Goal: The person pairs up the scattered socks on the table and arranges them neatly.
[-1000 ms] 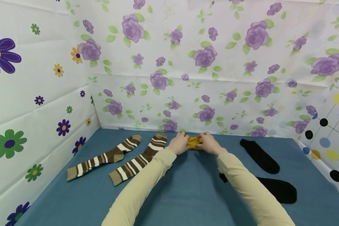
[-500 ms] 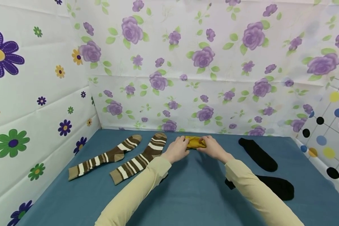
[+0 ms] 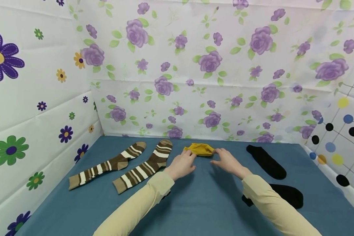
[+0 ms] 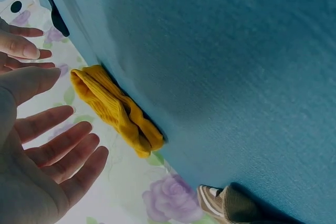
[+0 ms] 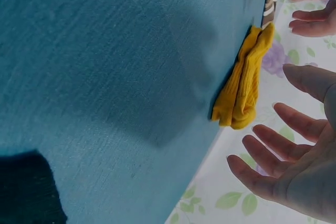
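A folded bundle of ribbed yellow socks [image 3: 200, 149] lies near the back edge of the blue-covered table. My left hand [image 3: 181, 165] is at its left front side, fingers loosely extended and overlapping its edge in the head view. Off the bundle's right end, my right hand [image 3: 229, 163] has its fingers apart with nothing between them. The left wrist view shows the yellow socks [image 4: 118, 109] beyond the spread left fingers [image 4: 79, 161]. From the right wrist, the bundle [image 5: 239, 85] appears beside the relaxed right fingers [image 5: 262, 156].
Two brown-and-white striped socks [image 3: 141, 170] lie flat on the left. On the right are two black socks [image 3: 266, 162], one partly under the right sleeve [image 3: 262, 193]. A dark item peeks out beneath the left sleeve [image 3: 141, 203]. Flowered sheets [image 3: 153, 108] rise behind and at the sides.
Both hands were gripping the yellow socks. They have let go and drawn back toward the person, the right one also moving rightward, while the bundle stays at the back.
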A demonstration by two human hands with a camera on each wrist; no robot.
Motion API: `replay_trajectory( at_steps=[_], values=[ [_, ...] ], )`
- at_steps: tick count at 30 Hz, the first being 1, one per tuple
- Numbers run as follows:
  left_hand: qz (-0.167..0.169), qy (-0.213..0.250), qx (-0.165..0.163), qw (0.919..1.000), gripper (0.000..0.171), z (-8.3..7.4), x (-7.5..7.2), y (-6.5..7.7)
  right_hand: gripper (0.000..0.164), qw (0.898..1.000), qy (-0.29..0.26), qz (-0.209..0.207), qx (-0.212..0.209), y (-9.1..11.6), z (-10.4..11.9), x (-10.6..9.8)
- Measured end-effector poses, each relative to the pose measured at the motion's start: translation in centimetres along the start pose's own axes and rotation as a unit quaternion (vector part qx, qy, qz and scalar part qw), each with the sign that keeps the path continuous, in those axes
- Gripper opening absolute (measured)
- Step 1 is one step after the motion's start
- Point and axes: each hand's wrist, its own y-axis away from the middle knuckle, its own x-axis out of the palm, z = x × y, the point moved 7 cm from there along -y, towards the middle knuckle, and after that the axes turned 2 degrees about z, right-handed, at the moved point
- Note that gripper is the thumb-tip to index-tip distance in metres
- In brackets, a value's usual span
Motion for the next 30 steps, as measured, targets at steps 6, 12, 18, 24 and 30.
replay_trajectory(
  at_steps=[6, 12, 18, 24, 30],
  values=[
    [-0.001, 0.004, 0.008, 1.0000, 0.031, -0.7, -0.2, -0.2, 0.037, 1.000, -0.003, -0.001, -0.010, 0.8, -0.4, -0.8],
    [-0.001, 0.016, 0.021, 0.9996, 0.027, -2.0, -0.6, -0.7, 0.027, 1.000, -0.006, -0.001, -0.026, 1.6, -1.3, -1.8],
    [0.011, 0.024, 0.038, 0.9989, 0.029, -3.9, -0.3, -1.7, 0.021, 1.000, -0.019, 0.005, -0.024, 2.5, -3.0, -2.7],
    [0.041, 0.034, 0.044, 0.9976, 0.031, -6.3, 0.0, -3.0, 0.017, 1.000, -0.011, 0.001, -0.018, 3.5, -4.8, -3.5],
    [0.049, 0.026, 0.061, 0.9966, 0.031, -8.6, 0.4, -4.1, 0.015, 1.000, 0.000, 0.006, -0.003, 4.5, -6.5, -4.0]
  ],
)
